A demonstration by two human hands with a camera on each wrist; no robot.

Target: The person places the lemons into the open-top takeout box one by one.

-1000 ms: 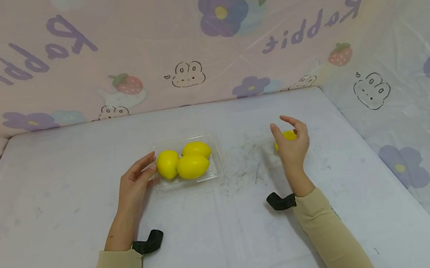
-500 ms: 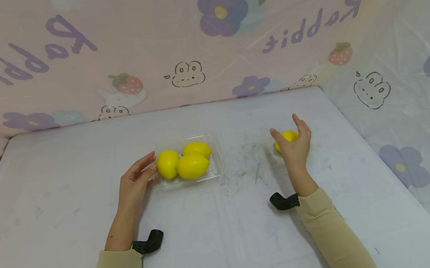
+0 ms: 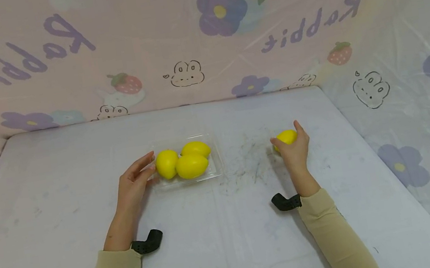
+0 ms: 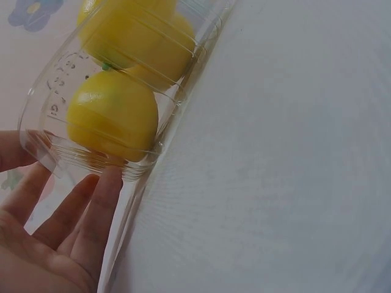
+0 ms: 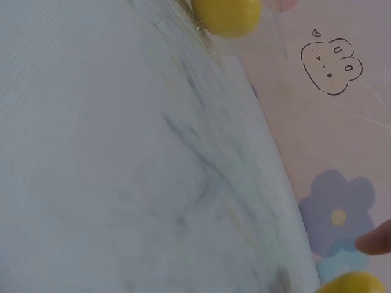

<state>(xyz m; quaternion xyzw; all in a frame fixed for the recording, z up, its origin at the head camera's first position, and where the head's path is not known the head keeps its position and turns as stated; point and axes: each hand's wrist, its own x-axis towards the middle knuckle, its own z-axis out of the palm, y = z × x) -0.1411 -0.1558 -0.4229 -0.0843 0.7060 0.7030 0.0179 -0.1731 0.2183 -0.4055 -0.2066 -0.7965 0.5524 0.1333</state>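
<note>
A clear plastic tray holds three yellow lemons in the middle of the table. At its left end is my left hand; in the left wrist view, the extended fingers touch the ridged end wall, and one fingertip lies by the rim. Off to the right, my right hand is around a single lemon, with the thumb on its left and a finger on its far right. In the right wrist view, a gap shows between a fingertip and this lemon's edge. The hand hides the lemon's near side.
The white tabletop has dark smudges between the tray and the single lemon. A patterned cloth backdrop rises behind the table and along its sides. Black curved mounts sit on both wrists.
My right hand has shifted slightly right and nearer the body, and its thumb and finger have come closer around the lemon. My left hand and the tray have stayed in place.
</note>
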